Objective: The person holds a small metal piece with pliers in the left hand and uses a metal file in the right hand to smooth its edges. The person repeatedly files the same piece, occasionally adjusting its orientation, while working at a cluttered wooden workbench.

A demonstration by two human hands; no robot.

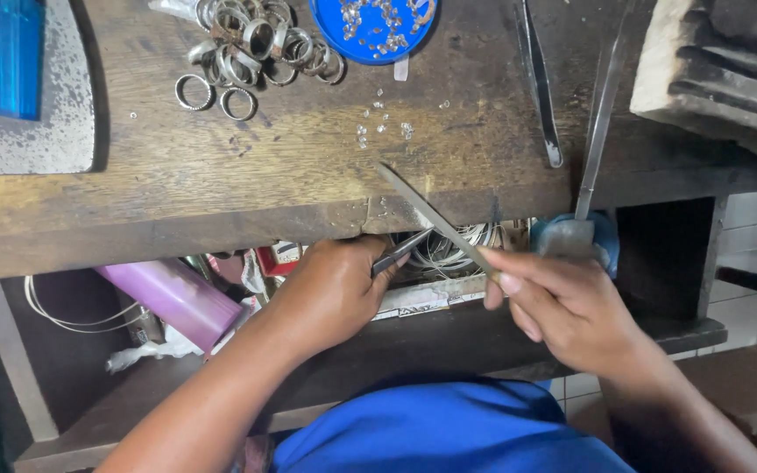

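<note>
My right hand [562, 302] grips a thin metal file [427, 215] that slants up-left onto the front edge of the worn wooden bench [221, 188]. My left hand [335, 289] is closed around a slim dark metal tool [400, 252], whose tip points right, just under the file. What sits at that tip is too small to see. A pile of silver rings [256, 48] lies at the bench's back, and a few tiny clear stones [383, 123] are scattered near the middle.
A blue dish [374, 31] holds small stones. Tweezers [538, 83] and a long flat steel tool [597, 123] lie at right, beside a grey ridged block [720, 70]. A metal plate with a blue case [10, 57] sits at left. Below the bench: a pink cylinder [177, 298], wire coils [453, 250].
</note>
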